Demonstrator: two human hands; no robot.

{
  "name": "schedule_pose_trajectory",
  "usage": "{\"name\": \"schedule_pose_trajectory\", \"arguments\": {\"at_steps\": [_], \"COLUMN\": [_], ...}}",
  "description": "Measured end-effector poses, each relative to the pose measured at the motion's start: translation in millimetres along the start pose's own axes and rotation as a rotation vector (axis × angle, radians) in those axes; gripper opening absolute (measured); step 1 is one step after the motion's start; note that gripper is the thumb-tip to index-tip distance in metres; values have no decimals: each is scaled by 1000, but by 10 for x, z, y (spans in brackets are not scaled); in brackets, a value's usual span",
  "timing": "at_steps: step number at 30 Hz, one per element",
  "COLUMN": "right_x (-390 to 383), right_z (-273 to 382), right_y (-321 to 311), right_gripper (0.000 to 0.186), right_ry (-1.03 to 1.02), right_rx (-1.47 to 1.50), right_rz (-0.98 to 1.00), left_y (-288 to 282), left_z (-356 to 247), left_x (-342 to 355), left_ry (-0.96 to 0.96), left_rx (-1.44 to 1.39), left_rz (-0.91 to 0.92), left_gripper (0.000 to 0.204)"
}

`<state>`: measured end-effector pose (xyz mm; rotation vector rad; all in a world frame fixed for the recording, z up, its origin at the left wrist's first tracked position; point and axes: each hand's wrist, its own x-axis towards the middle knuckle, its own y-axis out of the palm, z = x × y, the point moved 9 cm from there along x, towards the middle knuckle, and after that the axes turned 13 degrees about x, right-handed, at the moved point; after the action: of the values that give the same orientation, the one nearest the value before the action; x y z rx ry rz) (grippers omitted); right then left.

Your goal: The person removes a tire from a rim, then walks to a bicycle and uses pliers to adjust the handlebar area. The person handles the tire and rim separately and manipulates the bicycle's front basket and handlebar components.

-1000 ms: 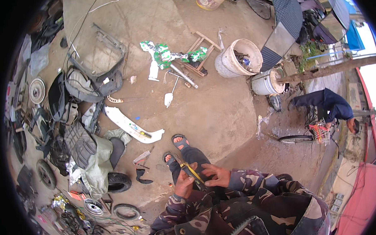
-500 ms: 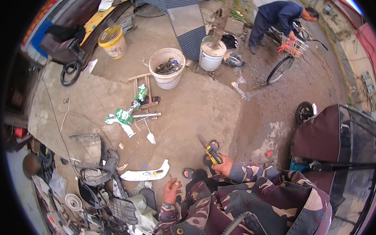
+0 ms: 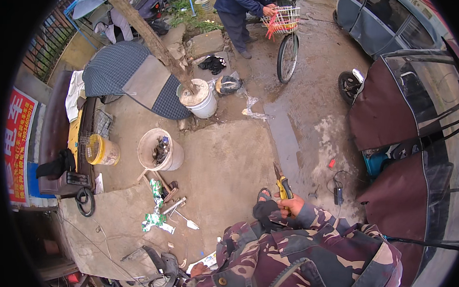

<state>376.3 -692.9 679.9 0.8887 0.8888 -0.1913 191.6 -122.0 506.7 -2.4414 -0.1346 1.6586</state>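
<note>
In my right hand (image 3: 288,207) is a hand tool with yellow-and-black handles (image 3: 284,188) and a long dark metal end pointing up and away from me. My fingers wrap round the handles above the damp concrete, near my sandalled foot (image 3: 264,195). My left hand (image 3: 197,269) is low beside my camouflage jacket (image 3: 304,262), mostly hidden by the sleeve and clothing, so I cannot make out its fingers or anything in them. Behind it lies a white curved plastic part (image 3: 208,258), largely covered by the jacket.
A person in dark blue (image 3: 240,9) holds a basketed bicycle (image 3: 287,60) ahead. Maroon covered vehicles (image 3: 385,113) stand close on my right. Buckets (image 3: 160,158), a post (image 3: 155,50) and a wooden frame with metal rods (image 3: 171,198) are ahead-left; loose parts (image 3: 158,275) lie lower left.
My view has swung round toward the lane and vehicles. The tool went from both hands into my right hand alone and was raised outward; my left hand came away from it and down.
</note>
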Motion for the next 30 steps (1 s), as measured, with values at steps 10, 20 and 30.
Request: {"name": "schedule_pose_trajectory", "arguments": {"at_steps": [10,20,30], "right_x": [97,825,996], "right_z": [1375,2822,4182], "right_y": [-514,-763,-688], "right_gripper": [47,49,50], "right_ry": [-420,-465,-462], "right_rx": [-171,-161,415], "right_rz": [-182,-374,-160], "left_y": [946,1339,2949], "left_z": [-1955,-3663,-6431], "left_x": [710,1595,2550], "left_ry": [159,23,200], "left_rx": [219,420,438], "left_rz": [258,198,159], "left_gripper": [27,27,33]}}
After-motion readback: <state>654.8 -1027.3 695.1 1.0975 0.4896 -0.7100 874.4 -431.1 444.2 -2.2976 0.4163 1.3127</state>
